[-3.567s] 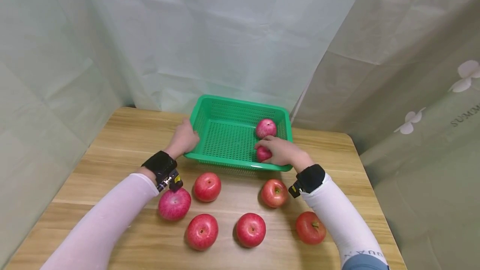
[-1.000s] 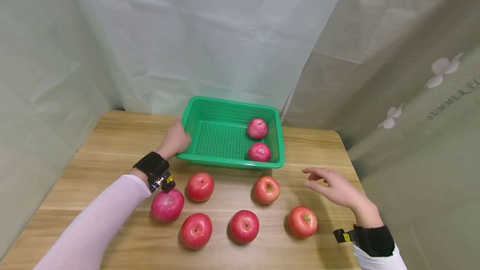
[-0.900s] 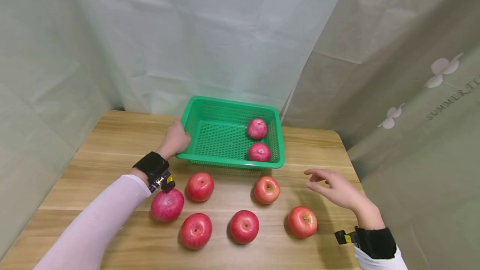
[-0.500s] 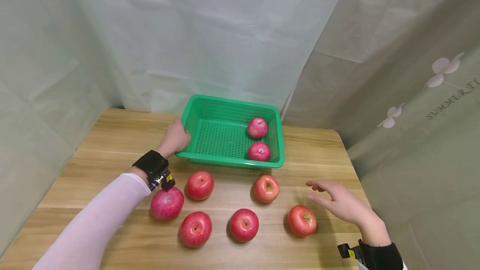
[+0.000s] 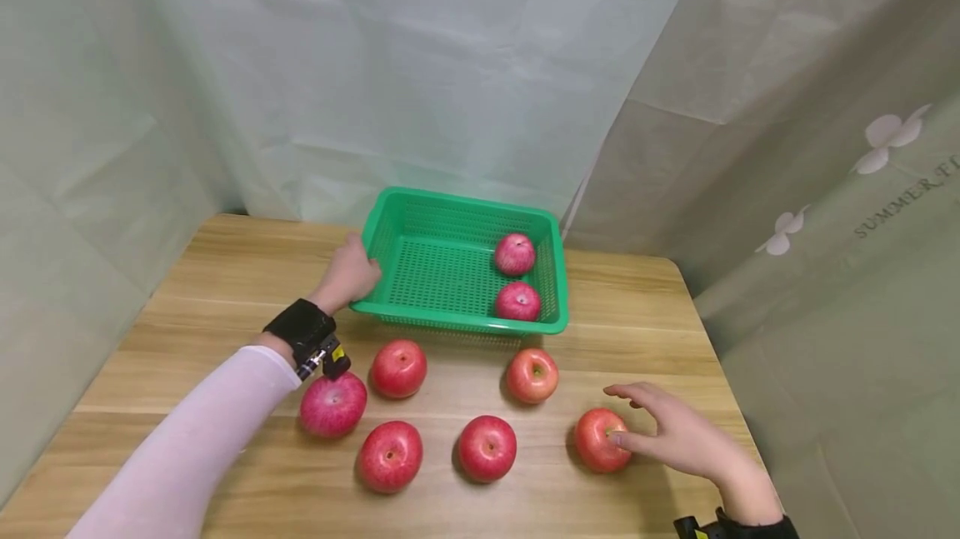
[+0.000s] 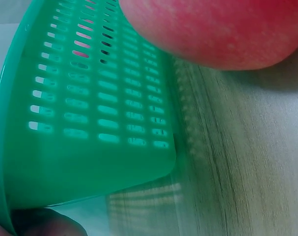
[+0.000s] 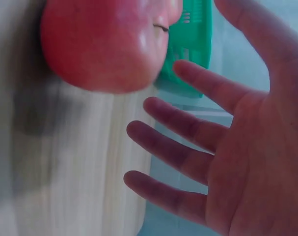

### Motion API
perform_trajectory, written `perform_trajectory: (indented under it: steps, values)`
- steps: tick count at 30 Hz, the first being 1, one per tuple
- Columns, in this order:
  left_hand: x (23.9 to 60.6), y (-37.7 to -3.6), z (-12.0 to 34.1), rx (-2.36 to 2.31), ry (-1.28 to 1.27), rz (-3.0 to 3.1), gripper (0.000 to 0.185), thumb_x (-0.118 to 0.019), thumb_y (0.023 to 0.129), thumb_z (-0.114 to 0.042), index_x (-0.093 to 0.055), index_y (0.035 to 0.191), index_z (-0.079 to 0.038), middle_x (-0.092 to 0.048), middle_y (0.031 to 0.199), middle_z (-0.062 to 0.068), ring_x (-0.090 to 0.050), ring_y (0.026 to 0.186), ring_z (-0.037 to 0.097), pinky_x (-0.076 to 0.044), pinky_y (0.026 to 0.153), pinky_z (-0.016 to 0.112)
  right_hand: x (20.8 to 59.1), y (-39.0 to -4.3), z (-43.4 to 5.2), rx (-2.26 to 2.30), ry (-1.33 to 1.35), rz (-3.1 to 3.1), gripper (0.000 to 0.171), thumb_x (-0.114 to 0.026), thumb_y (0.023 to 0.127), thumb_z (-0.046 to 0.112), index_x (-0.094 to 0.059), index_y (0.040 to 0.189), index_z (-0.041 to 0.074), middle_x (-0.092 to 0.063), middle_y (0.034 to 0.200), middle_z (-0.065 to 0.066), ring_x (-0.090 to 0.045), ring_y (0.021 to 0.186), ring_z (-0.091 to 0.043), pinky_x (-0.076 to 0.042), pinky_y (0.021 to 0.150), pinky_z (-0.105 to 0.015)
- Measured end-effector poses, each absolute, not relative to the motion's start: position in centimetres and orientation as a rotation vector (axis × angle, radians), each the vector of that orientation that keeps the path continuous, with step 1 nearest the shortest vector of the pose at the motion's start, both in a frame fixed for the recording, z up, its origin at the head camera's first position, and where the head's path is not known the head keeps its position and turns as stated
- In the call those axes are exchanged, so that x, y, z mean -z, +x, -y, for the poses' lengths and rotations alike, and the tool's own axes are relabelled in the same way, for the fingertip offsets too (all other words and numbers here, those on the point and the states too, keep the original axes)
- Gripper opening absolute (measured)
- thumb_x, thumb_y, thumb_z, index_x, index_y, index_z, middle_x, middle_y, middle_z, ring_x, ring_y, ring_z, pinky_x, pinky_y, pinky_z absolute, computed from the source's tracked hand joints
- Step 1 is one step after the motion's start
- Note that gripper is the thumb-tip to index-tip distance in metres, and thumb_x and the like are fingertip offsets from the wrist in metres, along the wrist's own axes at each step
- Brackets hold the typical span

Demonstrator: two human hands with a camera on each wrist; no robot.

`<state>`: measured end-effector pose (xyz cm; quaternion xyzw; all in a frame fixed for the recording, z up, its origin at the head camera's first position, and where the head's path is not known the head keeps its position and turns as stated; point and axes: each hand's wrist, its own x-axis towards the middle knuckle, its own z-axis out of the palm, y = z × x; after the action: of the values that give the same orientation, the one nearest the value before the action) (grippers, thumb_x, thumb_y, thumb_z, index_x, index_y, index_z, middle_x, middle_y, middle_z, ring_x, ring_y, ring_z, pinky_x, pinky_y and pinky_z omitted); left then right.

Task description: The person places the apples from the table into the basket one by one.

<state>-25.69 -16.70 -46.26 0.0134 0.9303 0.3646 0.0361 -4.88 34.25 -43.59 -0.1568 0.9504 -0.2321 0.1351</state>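
Observation:
My left hand grips the left end of a green plastic basket; its fingers are curled over the rim, partly hidden behind it. Two dark pink apples, one behind the other, lie in the basket's right side. My right hand is spread beside the rightmost red apple on the table, the thumb overlapping it in the head view. In the right wrist view the fingers are spread and hold nothing, with the apple just beyond them.
More apples lie on the wooden table before the basket: a lighter one, three red ones, and a pink one under the left wrist camera. Pale curtains hang behind and at both sides.
My right hand let go of an apple in the basket, moved out to the right, then came down and toward the rightmost apple. The left hand stays on the basket.

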Motion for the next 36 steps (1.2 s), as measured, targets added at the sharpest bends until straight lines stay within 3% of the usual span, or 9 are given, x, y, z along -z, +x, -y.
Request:
perform_trajectory:
  steps: [15,29,36]
  values:
    - [46.2,-25.6,16.7,-1.135,0.036,-2.846,0.061,-0.045,0.101,-0.007,-0.023,0.148,0.026,-0.055,0.120,0.044,-0.060,0.092,0.043,-0.055,0.067,0.046,45.7,-3.0,-33.7,0.714,-0.591,-2.808,0.082,-0.092,0.080,0.051,-0.061,0.150,0.023,-0.054,0.149,0.001,-0.058,0.131,-0.027,-0.054,0.100,-0.054]
    - [46.0,-25.5,16.5,-1.149,0.022,-2.818,0.063,-0.046,0.102,-0.006,-0.020,0.150,0.025,-0.054,0.120,0.042,-0.061,0.090,0.041,-0.055,0.064,0.043,46.2,-2.9,-33.3,0.714,-0.636,-2.789,0.085,-0.095,0.077,0.046,-0.059,0.151,0.026,-0.052,0.149,0.002,-0.058,0.130,-0.025,-0.054,0.102,-0.047]
    - [46.0,-25.5,16.6,-1.133,0.037,-2.841,0.063,-0.045,0.102,-0.007,-0.020,0.150,0.026,-0.054,0.124,0.044,-0.060,0.098,0.044,-0.056,0.073,0.050,46.3,-2.9,-32.9,0.700,-0.624,-2.789,0.087,-0.097,0.074,0.043,-0.059,0.151,0.027,-0.053,0.149,0.003,-0.059,0.129,-0.025,-0.055,0.100,-0.050]
